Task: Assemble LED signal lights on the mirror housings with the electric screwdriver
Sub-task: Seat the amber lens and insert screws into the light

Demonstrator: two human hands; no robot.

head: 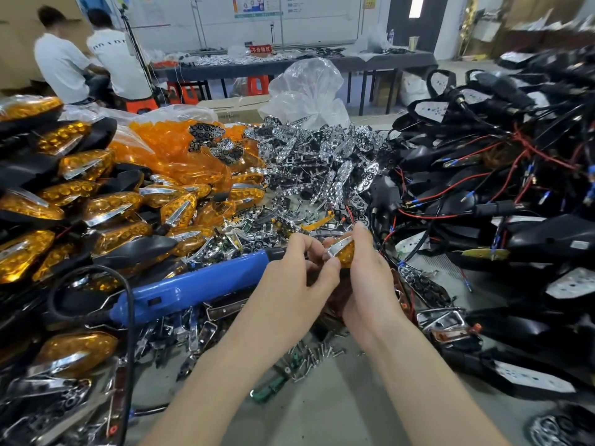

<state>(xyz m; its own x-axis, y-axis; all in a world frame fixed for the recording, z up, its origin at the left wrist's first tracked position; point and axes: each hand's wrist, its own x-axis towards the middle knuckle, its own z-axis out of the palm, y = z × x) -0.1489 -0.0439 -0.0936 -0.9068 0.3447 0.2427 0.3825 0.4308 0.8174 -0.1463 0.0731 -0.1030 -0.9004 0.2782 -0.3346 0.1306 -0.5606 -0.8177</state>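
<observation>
**Both hands on one amber signal light, with much of the batch left to do**

At centre frame the right hand (pixel 367 284) curls round an amber LED signal light (pixel 344 252), and the left hand (pixel 299 272) pinches its chrome edge. The blue electric screwdriver (pixel 193 291) lies unheld on the bench (pixel 338 410) just left of them, so this piece looks not yet screwed. The lit housings (pixel 80 194) stacked at left appear finished. A bigger tangle of bare wired housings (pixel 483 194) waits at right, and loose screws (pixel 317 355) lie below the hands.
</observation>
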